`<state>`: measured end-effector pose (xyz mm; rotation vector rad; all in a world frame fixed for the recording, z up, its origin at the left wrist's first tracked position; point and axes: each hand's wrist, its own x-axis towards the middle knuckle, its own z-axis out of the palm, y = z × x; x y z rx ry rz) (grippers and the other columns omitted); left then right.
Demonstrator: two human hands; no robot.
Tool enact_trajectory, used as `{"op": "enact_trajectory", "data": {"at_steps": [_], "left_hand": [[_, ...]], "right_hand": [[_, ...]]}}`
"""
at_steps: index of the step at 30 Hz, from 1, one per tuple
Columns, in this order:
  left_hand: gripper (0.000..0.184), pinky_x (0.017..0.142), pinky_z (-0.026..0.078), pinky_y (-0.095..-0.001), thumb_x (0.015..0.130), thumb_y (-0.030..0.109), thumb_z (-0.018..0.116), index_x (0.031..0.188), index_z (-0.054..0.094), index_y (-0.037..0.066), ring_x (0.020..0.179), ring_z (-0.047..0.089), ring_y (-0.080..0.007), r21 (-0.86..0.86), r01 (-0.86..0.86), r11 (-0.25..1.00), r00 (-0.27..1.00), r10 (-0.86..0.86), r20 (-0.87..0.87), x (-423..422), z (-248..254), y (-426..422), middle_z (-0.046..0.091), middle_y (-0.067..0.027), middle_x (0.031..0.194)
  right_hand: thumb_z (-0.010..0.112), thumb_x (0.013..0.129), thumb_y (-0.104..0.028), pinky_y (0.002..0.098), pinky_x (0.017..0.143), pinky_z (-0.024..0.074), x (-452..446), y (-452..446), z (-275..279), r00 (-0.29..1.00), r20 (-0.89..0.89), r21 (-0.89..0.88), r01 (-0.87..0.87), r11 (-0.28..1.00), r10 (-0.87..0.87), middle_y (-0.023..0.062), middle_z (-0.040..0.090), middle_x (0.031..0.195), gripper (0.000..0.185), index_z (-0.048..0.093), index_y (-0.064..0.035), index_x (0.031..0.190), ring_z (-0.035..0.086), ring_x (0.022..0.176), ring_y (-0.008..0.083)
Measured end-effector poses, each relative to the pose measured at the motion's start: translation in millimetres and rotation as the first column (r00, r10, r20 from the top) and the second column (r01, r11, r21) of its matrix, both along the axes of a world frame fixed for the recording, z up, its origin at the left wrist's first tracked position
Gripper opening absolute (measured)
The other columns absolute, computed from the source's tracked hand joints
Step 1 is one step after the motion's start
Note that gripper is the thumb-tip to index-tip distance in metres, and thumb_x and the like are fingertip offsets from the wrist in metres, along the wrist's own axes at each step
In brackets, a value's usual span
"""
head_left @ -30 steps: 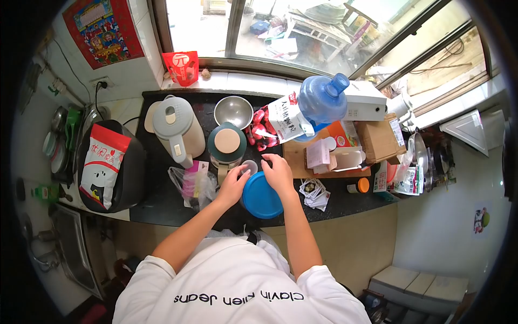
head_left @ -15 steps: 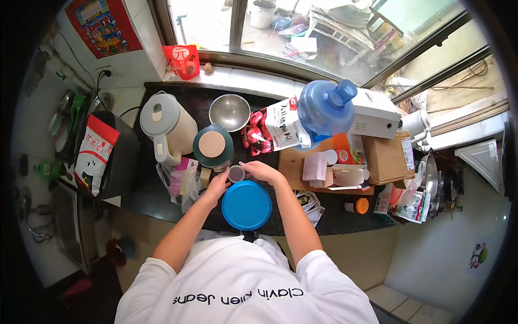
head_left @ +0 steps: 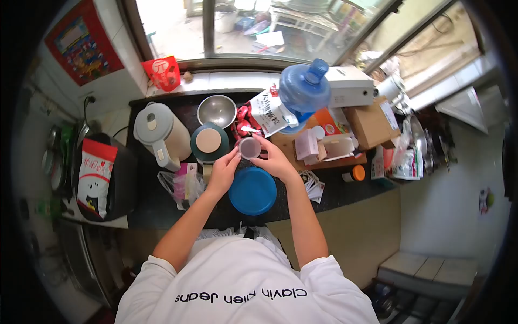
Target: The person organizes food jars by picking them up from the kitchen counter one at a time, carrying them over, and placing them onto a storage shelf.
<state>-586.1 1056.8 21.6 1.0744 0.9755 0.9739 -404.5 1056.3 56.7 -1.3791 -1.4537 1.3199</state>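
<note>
Between my hands is a small translucent plastic cup (head_left: 250,148), seen from above with its mouth up. My left hand (head_left: 224,171) holds it from the left, fingertips against its side. On the other side my right hand (head_left: 273,161) has its fingers curled round the rim and wall. Just below the cup in view is a round blue lid (head_left: 252,190). A dark green flask with a beige top (head_left: 209,141) stands to the left of the cup. Behind the cup lies a white and red food bag (head_left: 268,112).
A steel bowl (head_left: 217,111) and a cream kettle (head_left: 162,133) stand at the back left. A blue water jug (head_left: 305,89) and a cardboard box (head_left: 372,123) crowd the right. A crumpled plastic bag (head_left: 183,189) lies left; an orange-capped jar (head_left: 356,173) sits right.
Both hands have raised the cup and carried it away from my body and slightly right. My right hand now wraps further round it. The whole view has tilted a little.
</note>
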Motion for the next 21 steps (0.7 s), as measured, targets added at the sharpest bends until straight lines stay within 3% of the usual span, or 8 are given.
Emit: {"op": "enact_trajectory", "data": {"at_steps": [1,4,7,11,14,16,18,21], "left_hand": [[0.04,0.097,0.038,-0.0262,0.094,0.018,0.052,0.128,0.051,-0.004,0.11,0.056,-0.0179,0.06,0.044,0.997,0.998,-0.041,-0.049,-3.6,13.0,0.3,0.063,-0.0116,0.111],[0.04,0.1,0.036,-0.0303,0.091,0.013,0.054,0.128,0.051,-0.002,0.116,0.053,-0.0244,0.287,0.109,0.952,0.991,-0.081,-0.107,-15.3,34.4,-2.0,0.061,-0.0163,0.108],[0.041,0.1,0.036,-0.0323,0.089,0.011,0.055,0.128,0.052,-0.002,0.12,0.05,-0.0288,0.413,0.144,0.899,0.986,-0.095,-0.138,-27.0,45.6,-9.3,0.058,-0.0166,0.111],[0.047,0.104,0.033,-0.0343,0.085,0.007,0.057,0.132,0.05,0.002,0.129,0.042,-0.032,0.458,0.308,0.834,0.946,-0.221,-0.236,-48.7,56.8,-13.2,0.053,-0.0168,0.12],[0.051,0.107,0.029,-0.0397,0.083,0.009,0.059,0.133,0.051,0.009,0.135,0.031,-0.0377,0.56,0.313,0.767,0.95,-0.253,-0.185,-54.0,65.2,-24.9,0.042,-0.0176,0.134],[0.057,0.11,0.024,-0.0413,0.078,0.006,0.064,0.133,0.051,0.009,0.137,0.026,-0.0361,0.635,0.324,0.701,0.945,-0.207,-0.254,-59.7,75.7,-33.4,0.036,-0.0166,0.141],[0.062,0.112,0.019,-0.0453,0.074,0.009,0.069,0.133,0.052,0.012,0.14,0.017,-0.0389,0.711,0.336,0.618,0.938,-0.153,-0.31,-65.1,82.0,-36.8,0.026,-0.018,0.149],[0.065,0.112,0.016,-0.0465,0.072,0.01,0.072,0.134,0.051,0.014,0.14,0.016,-0.0404,0.749,0.454,0.483,0.85,0.016,-0.526,-74.0,96.8,-42.1,0.028,-0.019,0.148]], "right_hand": [[0.068,0.075,-0.006,0.0334,0.095,0.0433,-10.8,-9.1,22.0,0.997,-0.013,0.082,0.077,0.994,-0.077,0.0131,0.05,0.132,0.064,0.044,-0.003,0.134,0.049,0.119,0.0255],[0.069,0.073,-0.004,0.0366,0.098,0.0404,-34.5,-24.6,44.9,0.922,0.286,0.439,0.118,0.891,-0.262,0.0113,0.052,0.131,0.059,0.049,-0.0058,0.129,0.049,0.118,0.0286],[0.069,0.073,-0.004,0.0379,0.097,0.039,-59.3,-35.1,37.4,0.855,0.263,0.518,0.266,0.813,-0.447,0.0108,0.054,0.128,0.058,0.051,-0.0065,0.127,0.049,0.115,0.0309],[0.07,0.073,-0.005,0.0352,0.089,0.0446,-76.8,-58.1,48.1,0.804,0.164,0.49,0.436,0.755,-0.571,0.0098,0.058,0.123,0.053,0.055,-0.0046,0.124,0.048,0.115,0.0301],[0.067,0.08,-0.002,0.0305,0.086,0.0496,-89.2,-79.4,59.0,0.792,-0.029,0.339,0.581,0.74,-0.609,0.0147,0.056,0.124,0.051,0.051,-0.0009,0.129,0.056,0.108,0.0203],[0.065,0.084,-0.001,0.0311,0.091,0.0487,-95.7,-89.8,63.6,0.762,-0.3,0.187,0.637,0.748,-0.574,0.0156,0.056,0.125,0.053,0.044,0.0052,0.133,0.057,0.111,0.0177],[0.066,0.084,-0.003,0.0309,0.092,0.0477,-100.3,-98.6,66.6,0.737,-0.375,0.162,0.649,0.743,-0.562,0.0163,0.057,0.124,0.054,0.044,0.0056,0.133,0.057,0.109,0.0174],[0.066,0.085,-0.005,0.0299,0.092,0.0465,-100.9,-114.5,71.4,0.724,-0.424,0.146,0.647,0.748,-0.544,0.0167,0.057,0.124,0.055,0.043,0.0057,0.133,0.058,0.108,0.0169]]}}
